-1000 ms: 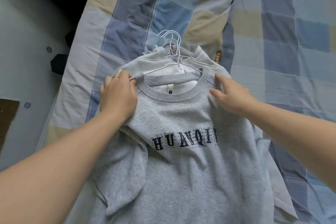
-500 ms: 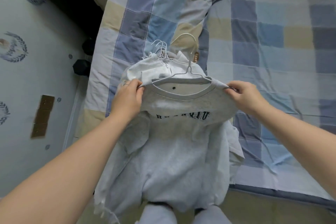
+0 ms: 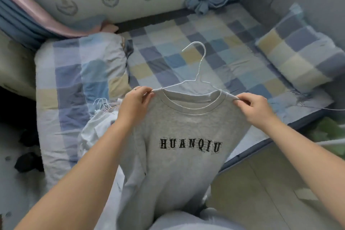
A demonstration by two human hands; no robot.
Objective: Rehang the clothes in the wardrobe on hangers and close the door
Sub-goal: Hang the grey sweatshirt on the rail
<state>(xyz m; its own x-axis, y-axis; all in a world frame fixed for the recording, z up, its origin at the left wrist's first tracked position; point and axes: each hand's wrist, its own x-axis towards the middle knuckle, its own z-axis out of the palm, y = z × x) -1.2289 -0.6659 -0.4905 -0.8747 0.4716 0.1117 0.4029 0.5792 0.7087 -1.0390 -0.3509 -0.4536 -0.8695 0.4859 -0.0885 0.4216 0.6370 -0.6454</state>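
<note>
A light grey sweatshirt point(image 3: 186, 132), printed "HUANQIU" in black across the chest, is held up in the near middle, over the near edge of the checked bed point(image 3: 186, 58). It is carried on a white wire hanger point(image 3: 201, 73), whose arms are tucked inside the ribbed round neck and whose hook points to the far side. One shoulder is pinched by the left hand point(image 3: 134, 105), the other by the right hand point(image 3: 256, 109). The body hangs down in loose folds. Just left, a pale clothes pile point(image 3: 97, 125) lies on a folded quilt point(image 3: 80, 73).
</note>
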